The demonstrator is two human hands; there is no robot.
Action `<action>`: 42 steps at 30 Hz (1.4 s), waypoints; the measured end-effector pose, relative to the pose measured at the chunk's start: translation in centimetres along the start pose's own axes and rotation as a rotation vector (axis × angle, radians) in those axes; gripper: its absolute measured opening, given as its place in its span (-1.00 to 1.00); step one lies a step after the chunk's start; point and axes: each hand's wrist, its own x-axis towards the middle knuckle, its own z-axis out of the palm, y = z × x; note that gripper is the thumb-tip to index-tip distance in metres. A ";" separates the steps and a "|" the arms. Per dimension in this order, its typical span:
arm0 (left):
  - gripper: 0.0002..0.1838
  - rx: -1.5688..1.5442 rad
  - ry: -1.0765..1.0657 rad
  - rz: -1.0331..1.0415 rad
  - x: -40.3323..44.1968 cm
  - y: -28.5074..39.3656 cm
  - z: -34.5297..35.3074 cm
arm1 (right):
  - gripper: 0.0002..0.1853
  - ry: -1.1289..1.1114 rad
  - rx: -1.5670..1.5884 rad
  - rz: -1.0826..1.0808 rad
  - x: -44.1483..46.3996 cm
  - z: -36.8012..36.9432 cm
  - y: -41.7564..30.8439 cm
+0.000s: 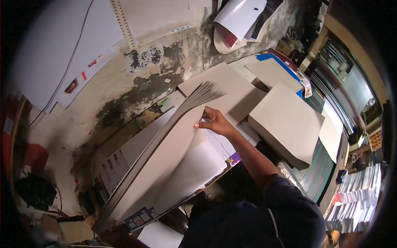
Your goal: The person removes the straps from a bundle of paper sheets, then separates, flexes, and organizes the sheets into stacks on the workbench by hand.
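A thick stack of large grey-beige sheets point(165, 153) is lifted and bent, its far corner fanned into many edges. My right hand point(211, 121) pinches the near edge of the sheets between thumb and fingers. At the lower left, my left hand point(115, 231) is dark and partly hidden at the bottom corner of the stack; its fingers are hard to make out. Beneath the lifted sheets lie white paper point(202, 165) and a purple printed piece point(235, 158).
Stacked board point(287, 124) stands to the right, with more grey board point(223, 82) behind. A stained wall point(144, 74) rises behind the table. Bundled paper piles point(357, 194) are at the far right. Sheets hang point(240, 18) on the wall.
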 end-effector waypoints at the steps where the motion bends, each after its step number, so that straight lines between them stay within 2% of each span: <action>1: -0.42 0.196 -0.092 -0.027 -3.0 -13.1 1.9 | -0.28 -0.032 0.026 -0.020 0.1 -0.1 0.3; 3: -0.46 -0.135 -0.253 -0.404 -6.0 -4.1 3.7 | -0.23 -0.022 0.082 -0.011 0.0 2.0 0.9; 4: -0.49 -0.235 -0.262 -0.471 -7.3 -1.3 4.4 | -0.18 -0.022 0.144 -0.015 0.2 2.9 1.1; 5: -0.51 -0.312 -0.254 -0.478 -8.0 1.0 5.0 | -0.18 -0.013 0.138 -0.017 0.9 2.8 1.2; 7: -0.55 -0.420 -0.245 -0.444 -8.2 4.8 5.8 | -0.10 -0.134 0.124 0.030 1.1 2.5 1.7; 8: -0.49 -0.501 -0.221 -0.313 -7.6 6.6 6.5 | -0.10 -0.087 0.073 -0.026 1.1 2.8 2.1; 9: -0.49 -0.501 -0.233 -0.316 -7.2 7.3 7.2 | -0.10 -0.065 0.069 -0.022 1.2 3.4 3.5; 11: -0.48 -0.475 -0.266 -0.384 -6.2 8.2 8.6 | 0.00 0.181 -0.315 -0.103 1.1 3.7 5.2; 13: -0.48 -0.468 -0.301 -0.421 -4.4 9.3 10.0 | 0.06 0.144 -0.266 0.107 -1.0 3.3 1.6; 15: -0.47 -0.470 -0.351 -0.440 -2.7 10.6 12.0 | -0.08 0.318 -0.264 0.083 -3.2 2.3 0.3; 17: -0.47 -0.466 -0.457 -0.441 -2.0 11.2 14.7 | -0.19 0.412 -0.335 0.244 -6.3 -0.7 -2.9; 19: -0.46 -0.466 -0.622 -0.348 -2.8 11.9 19.7 | -0.31 0.468 -0.520 0.488 -9.9 -5.2 -4.5; 20: -0.45 -0.469 -0.764 -0.258 -3.6 13.3 22.2 | -0.35 0.549 -0.504 0.496 -12.1 -7.6 -4.8; 22: -0.45 -0.443 -1.009 -0.266 -6.8 23.9 25.9 | -0.40 0.715 -0.470 0.452 -17.3 -12.7 -4.1; 23: -0.45 -0.402 -1.083 -0.173 -8.8 28.1 28.1 | -0.43 0.798 -0.450 0.398 -20.4 -15.5 -2.6; 24: -0.44 -0.361 -1.152 -0.077 -11.0 31.8 30.6 | -0.43 0.897 -0.460 0.428 -23.4 -18.0 -2.0; 25: -0.42 -0.452 -1.209 -0.018 -13.6 35.4 33.5 | -0.44 0.995 -0.468 0.458 -25.9 -20.4 -2.4; 26: -0.43 -0.433 -1.310 0.053 -16.0 39.1 35.9 | -0.44 1.056 -0.529 0.620 -28.7 -22.9 -3.1; 27: -0.41 -0.277 -1.360 0.233 -18.1 43.3 38.4 | -0.44 1.117 -0.586 0.785 -30.7 -25.0 -4.3; 28: -0.40 -0.188 -1.443 0.291 -20.0 48.2 39.6 | -0.42 1.208 -0.521 0.705 -32.2 -26.8 -5.0; 29: -0.41 -0.415 -1.423 0.373 -22.7 51.6 41.4 | -0.40 1.297 -0.455 0.624 -33.5 -28.4 -5.6; 31: -0.39 -0.414 -1.520 0.485 -26.7 59.0 44.0 | -0.36 1.426 -0.481 0.734 -35.0 -31.5 -7.8; 34: -0.33 -0.337 -1.489 0.600 -31.6 66.7 46.8 | -0.33 1.511 -0.467 0.716 -37.9 -36.2 -7.4; 36: -0.26 -0.257 -1.573 0.596 -33.2 69.7 47.2 | -0.31 1.568 -0.455 0.731 -37.0 -37.0 -8.8; 37: -0.26 -0.243 -1.586 0.597 -34.3 69.7 47.6 | -0.31 1.569 -0.448 0.750 -38.7 -38.5 -6.8; 39: -0.09 -0.093 -1.668 0.723 -36.1 68.5 49.0 | -0.32 1.400 -0.332 0.874 -42.9 -41.8 -1.5; 40: 0.00 -0.153 -1.625 0.768 -37.0 66.5 49.7 | -0.29 1.377 -0.451 1.029 -40.5 -40.8 -2.8; 41: 0.12 -0.214 -1.579 0.812 -37.2 63.7 50.0 | -0.23 1.293 -0.688 1.118 -45.9 -43.3 4.5; 42: 0.22 -0.193 -1.726 0.767 -35.9 61.7 49.9 | -0.20 1.280 -0.653 1.149 -45.8 -43.0 4.1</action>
